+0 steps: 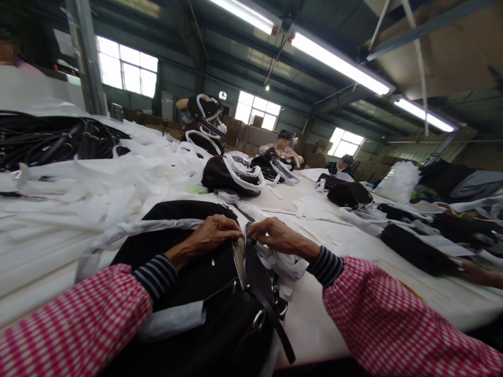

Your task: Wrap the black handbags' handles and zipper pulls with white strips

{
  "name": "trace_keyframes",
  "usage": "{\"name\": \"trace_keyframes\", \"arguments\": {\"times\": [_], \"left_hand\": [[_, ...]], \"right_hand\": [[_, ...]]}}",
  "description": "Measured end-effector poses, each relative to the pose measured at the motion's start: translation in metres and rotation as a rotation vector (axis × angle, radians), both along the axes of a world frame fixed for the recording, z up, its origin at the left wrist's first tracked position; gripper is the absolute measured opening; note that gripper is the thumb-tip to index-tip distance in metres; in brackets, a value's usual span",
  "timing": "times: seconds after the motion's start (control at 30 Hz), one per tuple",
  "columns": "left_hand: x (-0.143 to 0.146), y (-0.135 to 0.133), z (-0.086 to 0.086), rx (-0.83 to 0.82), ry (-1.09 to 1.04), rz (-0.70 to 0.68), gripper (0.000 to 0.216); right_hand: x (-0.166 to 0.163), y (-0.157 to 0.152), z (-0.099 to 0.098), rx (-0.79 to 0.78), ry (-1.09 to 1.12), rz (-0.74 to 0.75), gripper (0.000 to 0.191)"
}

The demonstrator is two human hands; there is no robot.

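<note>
A large black bag point(176, 288) lies in front of me, its zipper point(238, 264) partly open over a light lining. My left hand point(210, 234) is closed in a pinch on the bag's edge at the far end of the zipper. Opposite it, my right hand point(281, 236) pinches the other edge of that opening, fingertips close to the left ones. White wrapping point(157, 225) covers a handle, and another pale wrapped piece point(175, 319) lies across the near side. A black strap point(275, 319) with metal rings hangs at the right. Whether a zipper pull is between my fingers is hidden.
White wrapping strips point(129, 183) cover the left of the table. Black straps point(66, 136) are piled at the far left. More dark bags point(231, 175) stand ahead and at the right point(416, 248). A co-worker's hand point(477, 272) reaches in at the right; other people work farther back.
</note>
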State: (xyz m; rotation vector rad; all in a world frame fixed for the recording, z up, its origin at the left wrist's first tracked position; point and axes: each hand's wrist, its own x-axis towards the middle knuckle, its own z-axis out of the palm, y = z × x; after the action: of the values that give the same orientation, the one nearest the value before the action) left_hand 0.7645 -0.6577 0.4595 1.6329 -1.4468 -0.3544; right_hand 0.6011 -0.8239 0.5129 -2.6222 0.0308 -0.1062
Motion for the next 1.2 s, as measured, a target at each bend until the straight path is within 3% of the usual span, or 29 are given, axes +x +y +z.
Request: {"name": "trace_keyframes", "arguments": {"times": [0.17,0.27,0.5,0.7,0.77,1.0,1.1,1.2], "left_hand": [[-0.002,0.000,0.000,-0.016,-0.046,0.017,0.031],[0.000,-0.002,-0.002,-0.039,-0.056,-0.042,0.028],[0.002,-0.002,-0.003,-0.076,-0.038,-0.115,0.020],[-0.001,0.001,0.002,-0.054,-0.047,-0.198,0.019],[-0.003,0.003,0.004,-0.048,-0.042,-0.217,0.022],[0.001,0.002,0.002,-0.042,0.097,-0.204,0.025],[0.004,0.000,-0.001,-0.061,0.203,-0.243,0.027],[0.005,-0.001,-0.002,-0.075,0.264,-0.242,0.027]], "right_hand": [[-0.003,-0.007,-0.003,0.415,0.035,0.031,0.032],[-0.006,-0.009,0.001,0.509,0.070,0.026,0.027],[-0.005,-0.005,-0.005,0.592,0.071,0.099,0.028],[-0.003,0.004,-0.007,0.313,-0.010,0.056,0.020],[-0.003,0.005,-0.004,0.289,0.007,0.041,0.015],[-0.004,-0.012,0.006,0.599,0.204,0.082,0.028],[-0.002,-0.020,0.008,0.630,0.256,0.082,0.033],[0.002,-0.017,0.009,0.553,0.270,0.076,0.025]]}}
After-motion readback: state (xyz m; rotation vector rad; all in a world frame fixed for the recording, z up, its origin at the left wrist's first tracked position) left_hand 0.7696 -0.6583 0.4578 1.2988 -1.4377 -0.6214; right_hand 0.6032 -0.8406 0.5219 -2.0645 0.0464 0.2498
